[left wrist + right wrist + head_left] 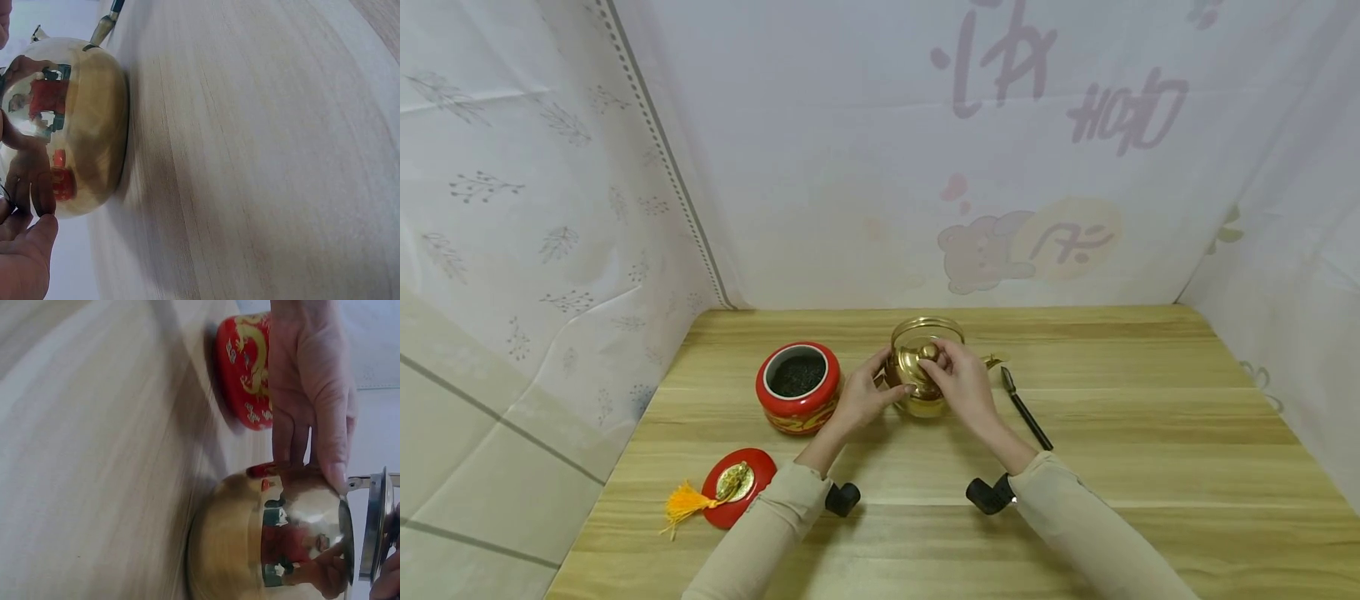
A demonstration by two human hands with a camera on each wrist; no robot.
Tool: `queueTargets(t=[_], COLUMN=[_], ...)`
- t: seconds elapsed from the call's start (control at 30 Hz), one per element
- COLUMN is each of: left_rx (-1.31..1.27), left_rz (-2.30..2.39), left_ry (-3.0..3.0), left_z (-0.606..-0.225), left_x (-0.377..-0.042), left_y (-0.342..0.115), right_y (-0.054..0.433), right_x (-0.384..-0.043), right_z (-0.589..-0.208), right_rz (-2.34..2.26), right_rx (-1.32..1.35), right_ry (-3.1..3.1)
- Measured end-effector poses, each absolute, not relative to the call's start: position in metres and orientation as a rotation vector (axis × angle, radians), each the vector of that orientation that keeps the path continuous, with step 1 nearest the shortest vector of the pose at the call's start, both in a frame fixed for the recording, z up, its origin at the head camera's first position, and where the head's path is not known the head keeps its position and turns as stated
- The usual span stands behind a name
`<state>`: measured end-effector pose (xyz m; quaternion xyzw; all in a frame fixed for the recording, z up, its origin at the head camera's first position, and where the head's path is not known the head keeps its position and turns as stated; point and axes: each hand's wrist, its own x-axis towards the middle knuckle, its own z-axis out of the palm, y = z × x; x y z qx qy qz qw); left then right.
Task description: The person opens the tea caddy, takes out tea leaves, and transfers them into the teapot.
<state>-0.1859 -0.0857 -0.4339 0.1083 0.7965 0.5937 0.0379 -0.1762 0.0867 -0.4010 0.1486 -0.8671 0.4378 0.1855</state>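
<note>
A shiny gold teapot (921, 407) stands on the wooden table, its hoop handle (927, 322) upright and its spout (992, 362) to the right. My left hand (861, 398) rests its fingertips on the pot's left side, thumb forward, fingers fairly straight. With thumb and fingers, my right hand (967, 385) pinches the knob of the teapot lid (912, 362). In the right wrist view the lid (374, 528) is tilted on edge in that view, with a gap between it and the pot's mouth.
Left of the pot stands a red jar (801, 407) with gold dragons, holding dark loose leaves (798, 376). Its red lid (763, 468), with a yellow tassel (687, 502), lies nearer. A slim black-handled tool (1028, 413) with a bronze-coloured head lies right of the pot. Printed cloth (850, 167) encloses the table.
</note>
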Motion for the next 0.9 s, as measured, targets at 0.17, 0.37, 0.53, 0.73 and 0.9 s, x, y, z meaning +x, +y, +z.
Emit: queueTargets(t=[0.17, 0.37, 0.53, 0.73, 0.9], left_rx=[0.355, 0.36, 0.36, 0.353, 0.356], left_rz=[1.83, 1.802, 1.793, 1.8, 1.799], left_ry=[2.427, 2.432, 2.447, 2.435, 2.472], left_z=[-0.416, -0.4, -0.397, -0.398, -0.42], left_x=[-0.177, -0.167, -0.166, -0.166, -0.177], left_y=[-0.085, -0.084, -0.084, -0.085, -0.086], right_y=[0.085, 0.084, 0.083, 0.082, 0.082], right_x=[-0.183, -0.188, -0.19, -0.191, -0.191], right_z=[-0.401, -0.401, -0.402, -0.403, -0.403], right_rz=[1.164, 1.099, 1.095, 1.083, 1.076], right_rx=[0.394, 0.368, 0.368, 0.353, 0.348], right_ry=[-2.48, -2.522, -2.53, -2.542, -2.548])
